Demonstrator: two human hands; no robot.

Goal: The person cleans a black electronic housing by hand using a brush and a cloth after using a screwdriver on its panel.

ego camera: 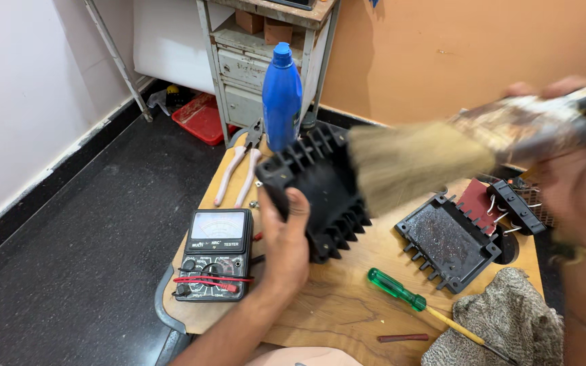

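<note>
Gripping a black finned casing (320, 193) above the wooden table (334, 305), the left hand (285, 247) is tilting it while the right hand (581, 169), closed around a paintbrush (442, 152), is dusting its fins, apparently needing light strokes next.

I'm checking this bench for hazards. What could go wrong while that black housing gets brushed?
The left hand holds the black housing tilted above the table edge; a slip could drop it onto the multimeter. The brush in the right hand may sweep dust onto the open module. The blue bottle close behind could get knocked.
</note>
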